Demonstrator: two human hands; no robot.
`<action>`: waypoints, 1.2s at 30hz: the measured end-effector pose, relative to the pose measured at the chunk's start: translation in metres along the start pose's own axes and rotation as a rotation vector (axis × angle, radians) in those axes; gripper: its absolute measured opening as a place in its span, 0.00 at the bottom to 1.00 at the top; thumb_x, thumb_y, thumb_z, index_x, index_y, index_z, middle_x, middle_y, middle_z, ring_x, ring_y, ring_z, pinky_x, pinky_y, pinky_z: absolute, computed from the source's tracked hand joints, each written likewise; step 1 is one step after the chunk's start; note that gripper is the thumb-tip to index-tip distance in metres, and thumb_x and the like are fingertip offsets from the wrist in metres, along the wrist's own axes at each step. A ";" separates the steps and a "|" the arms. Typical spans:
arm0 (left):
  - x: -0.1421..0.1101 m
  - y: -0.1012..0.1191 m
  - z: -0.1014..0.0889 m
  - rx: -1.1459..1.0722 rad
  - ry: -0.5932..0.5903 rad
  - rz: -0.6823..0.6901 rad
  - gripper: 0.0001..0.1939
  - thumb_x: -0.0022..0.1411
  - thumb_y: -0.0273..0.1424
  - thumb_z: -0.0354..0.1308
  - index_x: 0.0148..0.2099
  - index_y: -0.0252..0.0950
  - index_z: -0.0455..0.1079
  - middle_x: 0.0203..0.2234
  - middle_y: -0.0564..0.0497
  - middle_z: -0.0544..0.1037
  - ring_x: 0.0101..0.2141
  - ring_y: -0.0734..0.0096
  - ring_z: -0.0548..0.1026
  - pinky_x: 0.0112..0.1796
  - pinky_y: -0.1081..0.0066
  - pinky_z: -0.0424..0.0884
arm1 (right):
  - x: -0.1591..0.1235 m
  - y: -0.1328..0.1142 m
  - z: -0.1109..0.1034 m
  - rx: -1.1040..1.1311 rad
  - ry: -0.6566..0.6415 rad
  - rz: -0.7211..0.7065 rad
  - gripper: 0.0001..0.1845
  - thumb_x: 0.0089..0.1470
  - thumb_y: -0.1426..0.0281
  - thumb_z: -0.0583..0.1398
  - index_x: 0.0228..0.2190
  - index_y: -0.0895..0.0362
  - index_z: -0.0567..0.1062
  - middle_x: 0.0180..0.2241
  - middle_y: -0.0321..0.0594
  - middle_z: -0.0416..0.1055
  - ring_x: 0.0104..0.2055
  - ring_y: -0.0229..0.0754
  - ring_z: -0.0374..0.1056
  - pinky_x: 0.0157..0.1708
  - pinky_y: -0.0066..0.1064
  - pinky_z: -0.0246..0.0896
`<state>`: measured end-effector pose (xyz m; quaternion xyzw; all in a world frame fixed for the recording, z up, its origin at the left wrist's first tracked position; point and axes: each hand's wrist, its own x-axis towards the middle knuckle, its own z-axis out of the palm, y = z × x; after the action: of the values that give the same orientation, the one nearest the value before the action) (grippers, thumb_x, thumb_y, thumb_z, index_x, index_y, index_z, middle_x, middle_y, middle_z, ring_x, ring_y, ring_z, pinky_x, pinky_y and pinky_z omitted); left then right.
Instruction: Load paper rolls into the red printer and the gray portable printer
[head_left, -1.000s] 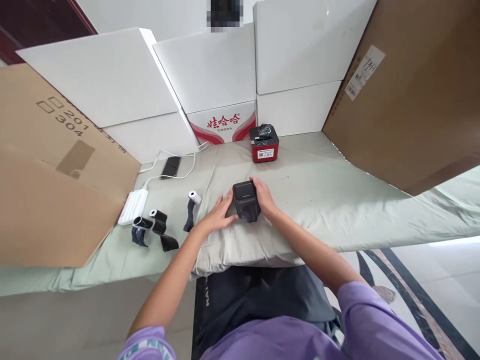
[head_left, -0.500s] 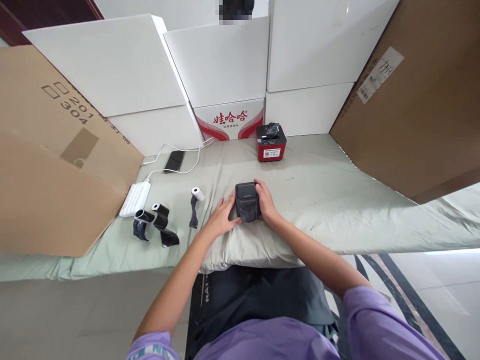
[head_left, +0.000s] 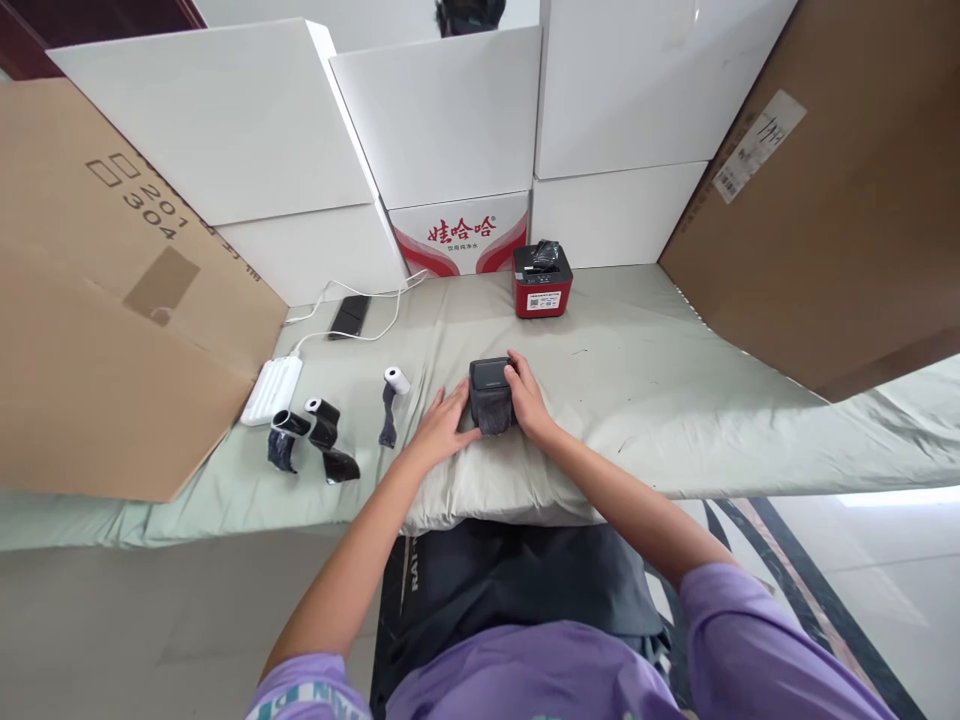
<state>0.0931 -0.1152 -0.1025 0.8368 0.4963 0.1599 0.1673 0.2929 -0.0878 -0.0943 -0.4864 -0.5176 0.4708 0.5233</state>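
Note:
A small black box-shaped printer [head_left: 490, 374] sits on the cloth-covered table in front of me, a dark paper strip [head_left: 494, 413] hanging over its near side. My left hand [head_left: 442, 425] steadies its left side, thumb at the lower corner. Around the right side curls my right hand [head_left: 530, 400], with a finger or thumb over the top edge. Left of my hands lies a small white-cored paper roll [head_left: 396, 380] with a dark tail. Farther left are two dark paper rolls, one [head_left: 291, 424] beside the other [head_left: 322, 410], their ends unrolled.
A red-and-black printer [head_left: 541, 285] stands toward the back. A white power strip [head_left: 273, 390] with white cables and a dark phone [head_left: 349, 317] lie at left. White boxes [head_left: 450, 130] wall the back; brown cardboard panels stand left [head_left: 90, 380] and right [head_left: 840, 230].
My right thumb has shifted onto the printer's top right edge. The left hand keeps its place beside the printer. The whole view has moved slightly.

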 end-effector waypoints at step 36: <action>0.008 0.009 0.000 0.119 0.005 -0.012 0.43 0.65 0.39 0.59 0.75 0.32 0.49 0.71 0.32 0.60 0.72 0.53 0.57 0.71 0.46 0.42 | 0.012 0.010 -0.004 0.026 0.037 0.028 0.36 0.59 0.57 0.52 0.66 0.52 0.62 0.71 0.40 0.58 0.74 0.46 0.52 0.74 0.43 0.45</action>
<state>0.1035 -0.1124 -0.0974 0.8418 0.5105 0.1309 0.1169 0.2972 -0.0755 -0.1036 -0.4956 -0.4948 0.4756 0.5323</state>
